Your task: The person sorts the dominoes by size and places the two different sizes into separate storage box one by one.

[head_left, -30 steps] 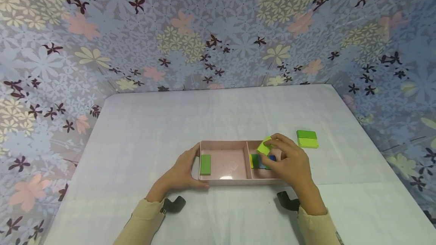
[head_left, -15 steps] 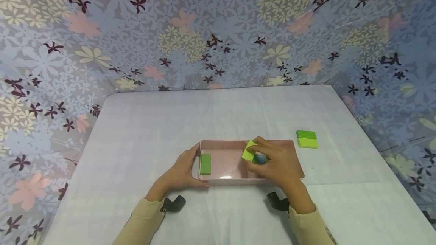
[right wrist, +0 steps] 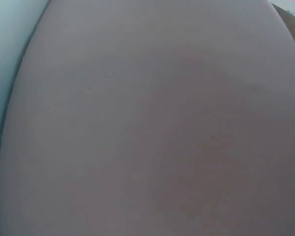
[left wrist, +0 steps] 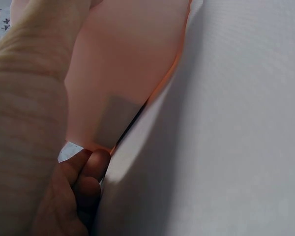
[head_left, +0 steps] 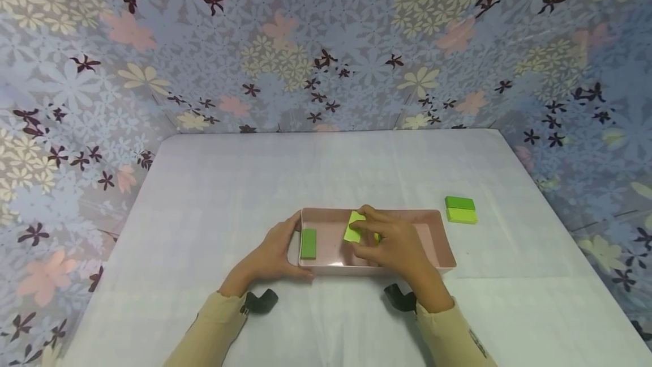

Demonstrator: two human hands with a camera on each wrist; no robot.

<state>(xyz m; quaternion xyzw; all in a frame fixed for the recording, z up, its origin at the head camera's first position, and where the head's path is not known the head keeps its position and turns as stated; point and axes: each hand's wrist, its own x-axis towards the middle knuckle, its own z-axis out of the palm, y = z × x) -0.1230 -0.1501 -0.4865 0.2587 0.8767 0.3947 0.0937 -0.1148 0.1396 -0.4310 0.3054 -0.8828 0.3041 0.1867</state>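
A pink divided box (head_left: 336,271) lies on the table in the head view. My left hand (head_left: 272,252) grips its left end, thumb along the front wall and fingers round the back corner. In the left wrist view curled fingers (left wrist: 91,184) touch the box's end wall (left wrist: 128,64). My right hand (head_left: 392,242) pinches a lime-green block (head_left: 354,227) over the left compartment, tilted. A green block (head_left: 308,243) lies at that compartment's left end. Blocks in the right compartment are mostly hidden by the right hand. The right wrist view shows only a blurred pinkish surface.
A green block (head_left: 460,203) and a lime-green block (head_left: 462,216) lie side by side on the white-covered table (head_left: 265,174), right of the box. Flower-patterned cloth (head_left: 326,44) hangs behind the table and on both sides.
My right hand has carried the lime-green block leftward, from above the right compartment across the divider to above the left one. The left hand has stayed at the box's end.
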